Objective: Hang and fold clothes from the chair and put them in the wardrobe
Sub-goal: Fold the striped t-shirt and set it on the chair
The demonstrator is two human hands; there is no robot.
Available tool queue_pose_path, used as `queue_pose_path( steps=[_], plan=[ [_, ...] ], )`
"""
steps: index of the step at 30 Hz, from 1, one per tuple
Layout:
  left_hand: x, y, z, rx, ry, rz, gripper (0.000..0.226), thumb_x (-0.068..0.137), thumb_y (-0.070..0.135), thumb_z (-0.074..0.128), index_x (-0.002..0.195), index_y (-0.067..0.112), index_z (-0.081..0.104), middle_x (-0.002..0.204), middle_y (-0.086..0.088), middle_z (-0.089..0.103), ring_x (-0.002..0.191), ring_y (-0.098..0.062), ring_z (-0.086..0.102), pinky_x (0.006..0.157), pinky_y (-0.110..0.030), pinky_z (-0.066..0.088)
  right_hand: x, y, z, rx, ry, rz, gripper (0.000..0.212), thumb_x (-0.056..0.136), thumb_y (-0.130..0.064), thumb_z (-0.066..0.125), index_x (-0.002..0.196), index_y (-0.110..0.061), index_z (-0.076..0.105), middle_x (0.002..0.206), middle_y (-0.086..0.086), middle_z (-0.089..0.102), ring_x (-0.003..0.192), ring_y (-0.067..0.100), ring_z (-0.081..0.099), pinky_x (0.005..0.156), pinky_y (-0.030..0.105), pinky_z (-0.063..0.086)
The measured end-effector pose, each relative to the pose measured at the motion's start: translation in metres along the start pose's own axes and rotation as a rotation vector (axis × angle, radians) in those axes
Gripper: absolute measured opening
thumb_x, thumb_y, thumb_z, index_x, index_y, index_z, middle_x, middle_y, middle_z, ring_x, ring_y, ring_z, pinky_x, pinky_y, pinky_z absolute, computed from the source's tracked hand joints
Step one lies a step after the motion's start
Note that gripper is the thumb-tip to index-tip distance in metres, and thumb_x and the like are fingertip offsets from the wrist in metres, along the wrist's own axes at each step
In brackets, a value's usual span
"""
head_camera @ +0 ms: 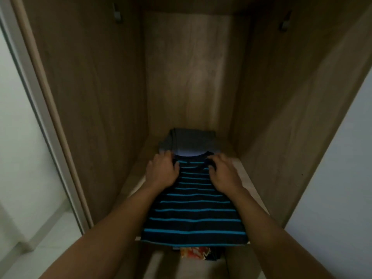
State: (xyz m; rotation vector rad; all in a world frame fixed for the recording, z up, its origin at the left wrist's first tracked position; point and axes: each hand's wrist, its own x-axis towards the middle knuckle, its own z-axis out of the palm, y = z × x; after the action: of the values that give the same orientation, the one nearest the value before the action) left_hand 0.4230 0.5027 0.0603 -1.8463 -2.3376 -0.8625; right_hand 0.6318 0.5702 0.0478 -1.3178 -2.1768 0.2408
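A folded dark navy shirt with turquoise stripes [194, 210] lies on a wooden wardrobe shelf [244, 178], its front edge overhanging the shelf lip. My left hand [162, 171] grips the shirt at the left of its collar. My right hand [223, 174] grips it at the right of the collar. Behind the shirt lies a folded grey garment [191, 140], with a pale lilac piece [186, 153] showing between the two.
Wooden side walls of the wardrobe [90, 97] close in on both sides, with a back panel behind. Two dark brackets [117, 16] sit high on the walls. An orange patterned cloth [194, 252] lies on the level below. A white door frame [38, 109] stands at left.
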Motion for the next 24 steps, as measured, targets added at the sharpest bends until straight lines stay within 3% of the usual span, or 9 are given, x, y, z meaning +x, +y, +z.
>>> queue_pose_path(
  steps=[3, 6, 8, 14, 17, 20, 24],
  plan=[
    [-0.008, -0.002, 0.015, 0.083, -0.312, -0.021, 0.065, 0.096, 0.053, 0.041, 0.146, 0.011, 0.036, 0.15, -0.014, 0.039, 0.135, -0.03, 0.038, 0.108, -0.045, 0.039, -0.006, -0.005, 0.015, -0.105, -0.372, 0.103, 0.067, 0.102, -0.053, 0.032, 0.158, -0.02, 0.015, 0.166, 0.005, 0.005, 0.152, 0.026, 0.007, 0.122, 0.05, 0.012],
    [-0.015, -0.005, 0.024, 0.121, -0.366, -0.055, 0.079, 0.097, 0.062, 0.028, 0.158, 0.016, 0.009, 0.166, -0.005, -0.001, 0.152, -0.024, 0.0, 0.121, -0.047, 0.012, -0.008, 0.0, 0.022, -0.169, -0.426, 0.177, 0.08, 0.098, -0.065, 0.022, 0.158, -0.02, -0.004, 0.166, 0.0, -0.011, 0.153, 0.021, -0.006, 0.122, 0.051, 0.001],
    [-0.015, -0.005, 0.024, 0.132, -0.397, -0.099, 0.086, 0.093, 0.069, 0.027, 0.158, 0.02, 0.001, 0.164, -0.001, -0.015, 0.151, -0.022, -0.01, 0.122, -0.05, 0.002, -0.008, -0.002, 0.021, -0.188, -0.421, 0.176, 0.084, 0.095, -0.067, 0.024, 0.158, -0.02, -0.007, 0.165, 0.001, -0.013, 0.153, 0.02, -0.008, 0.122, 0.052, -0.001],
    [-0.014, -0.001, 0.011, 0.197, -0.418, -0.092, 0.093, 0.088, 0.076, 0.027, 0.158, 0.02, -0.001, 0.166, -0.004, -0.005, 0.152, -0.026, -0.004, 0.121, -0.054, 0.001, -0.005, -0.011, 0.007, -0.241, -0.531, 0.186, 0.087, 0.094, -0.07, 0.027, 0.158, -0.022, -0.005, 0.165, 0.0, -0.015, 0.152, 0.022, -0.011, 0.12, 0.059, -0.004],
    [-0.03, 0.013, 0.001, 0.262, -0.383, 0.006, 0.083, 0.094, 0.066, 0.029, 0.158, 0.019, 0.004, 0.166, -0.005, 0.003, 0.152, -0.027, 0.001, 0.121, -0.053, 0.0, -0.02, -0.023, -0.002, -0.276, -0.475, 0.132, 0.072, 0.1, -0.057, 0.027, 0.159, -0.021, 0.004, 0.166, 0.001, -0.006, 0.152, 0.023, -0.007, 0.118, 0.061, -0.005],
    [-0.055, 0.025, 0.003, 0.192, -0.466, 0.026, 0.074, 0.098, 0.058, 0.028, 0.158, 0.017, 0.013, 0.165, -0.006, 0.006, 0.151, -0.028, 0.005, 0.121, -0.047, 0.008, -0.047, -0.029, 0.002, -0.202, -0.453, 0.144, 0.065, 0.102, -0.047, 0.025, 0.158, -0.019, 0.008, 0.166, 0.003, -0.001, 0.152, 0.024, -0.002, 0.121, 0.056, 0.0],
    [-0.068, 0.017, 0.015, 0.179, -0.441, 0.019, 0.072, 0.099, 0.059, 0.023, 0.158, 0.02, 0.01, 0.166, -0.003, -0.001, 0.152, -0.025, -0.003, 0.123, -0.043, 0.003, -0.052, -0.024, 0.008, -0.172, -0.433, 0.181, 0.067, 0.101, -0.049, 0.024, 0.159, -0.018, 0.008, 0.167, 0.002, -0.003, 0.153, 0.022, -0.002, 0.123, 0.048, 0.001]
  ],
)
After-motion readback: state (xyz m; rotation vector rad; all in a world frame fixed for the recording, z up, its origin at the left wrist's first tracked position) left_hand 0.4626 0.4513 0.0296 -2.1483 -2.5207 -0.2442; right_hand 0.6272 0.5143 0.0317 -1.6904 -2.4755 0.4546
